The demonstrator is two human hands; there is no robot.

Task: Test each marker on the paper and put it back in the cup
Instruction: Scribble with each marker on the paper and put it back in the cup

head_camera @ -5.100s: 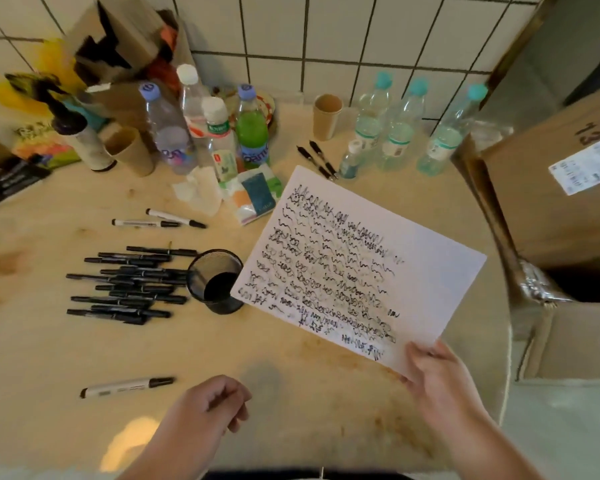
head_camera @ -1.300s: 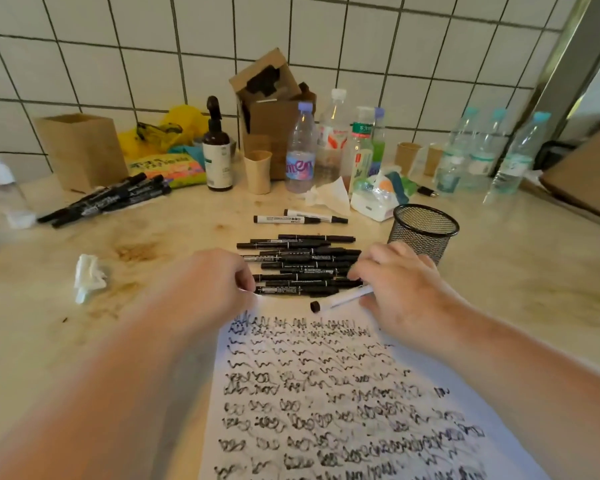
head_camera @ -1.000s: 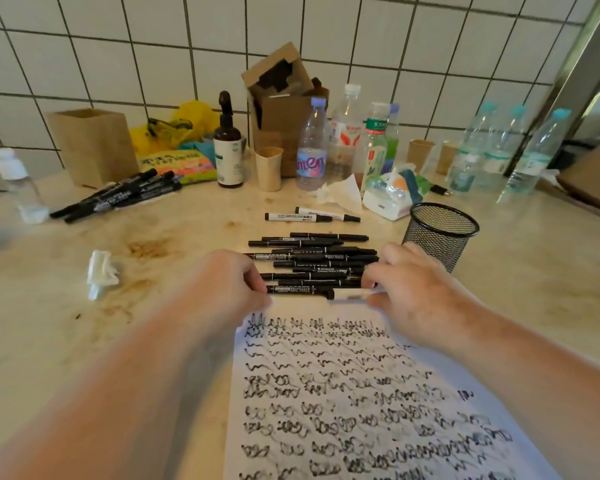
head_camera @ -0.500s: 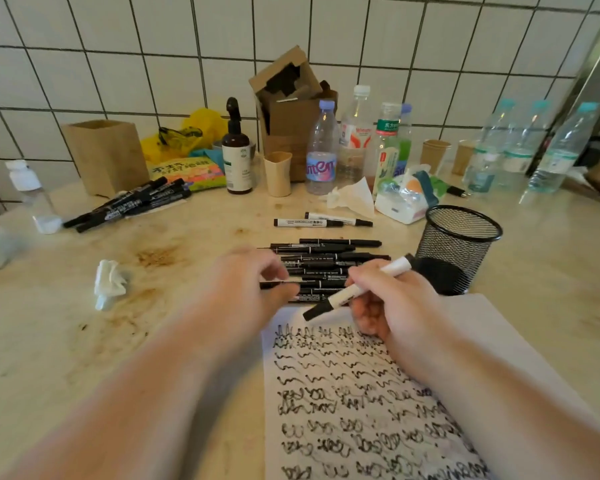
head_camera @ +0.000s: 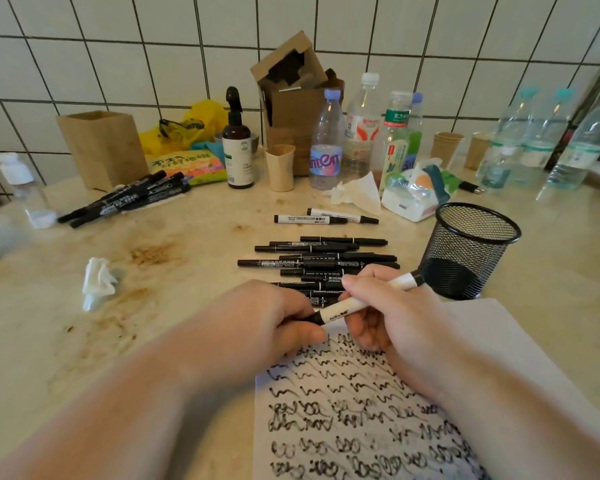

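Observation:
My right hand [head_camera: 392,317] grips the white barrel of a marker [head_camera: 347,308] held slantwise above the top edge of the paper [head_camera: 492,344]. My left hand [head_camera: 257,320] pinches the marker's black cap end between thumb and fingers. The paper lies in front of me, covered in black scribbles. Just past my hands lies a row of several black markers [head_camera: 319,258], partly hidden by my fingers. The black mesh cup [head_camera: 465,251] stands upright to the right of them, close to the marker's back end.
Two white markers [head_camera: 326,218] lie beyond the row. More black markers [head_camera: 125,199] sit at the left near a brown box [head_camera: 101,147]. Bottles, paper cups, tissues and a spray bottle [head_camera: 238,140] crowd the back by the tiled wall. A crumpled tissue [head_camera: 97,282] lies at the left.
My right hand picked the white marker off the table and raised it. My left hand has closed on its cap end. Earlier I laid the paper down in front of me.

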